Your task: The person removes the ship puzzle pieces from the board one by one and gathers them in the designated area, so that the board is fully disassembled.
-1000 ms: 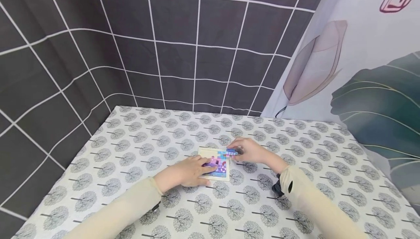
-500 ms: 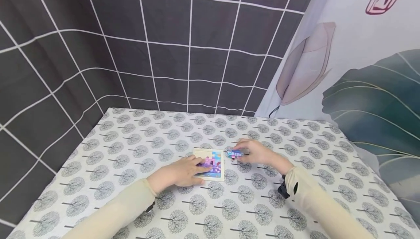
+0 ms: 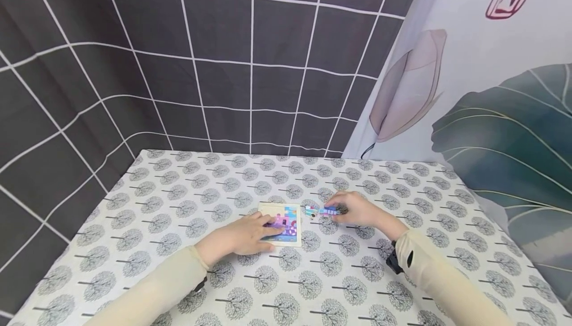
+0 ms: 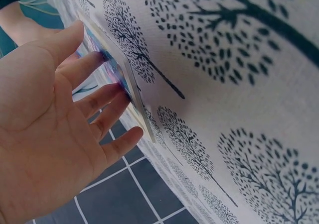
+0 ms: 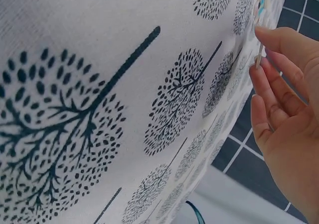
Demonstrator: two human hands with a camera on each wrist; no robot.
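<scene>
A shallow puzzle frame point(image 3: 299, 234) with a pale rim lies on the patterned cloth, holding a pink, purple and blue picture. Bare cream backing point(image 3: 270, 208) shows at its upper left. My left hand point(image 3: 241, 236) rests on the picture with spread fingers, covering its left part. In the left wrist view the fingertips point(image 4: 119, 89) touch the puzzle's face. To the right of the frame, my right hand point(image 3: 357, 209) pinches a blue and purple puzzle piece point(image 3: 328, 211) between thumb and fingers. The right wrist view shows that piece point(image 5: 259, 55) nearly edge-on.
Another small multicoloured piece point(image 3: 311, 211) lies between the frame and my right hand; its exact outline is too small to tell. The tree-print tablecloth point(image 3: 286, 286) reaches back to a dark gridded curtain point(image 3: 223, 82). A pale floral curtain point(image 3: 473, 92) hangs at the right.
My right hand has moved right with the piece, from the frame's right edge to beyond it. The small multicoloured piece now shows apart from it. My left hand stays on the puzzle.
</scene>
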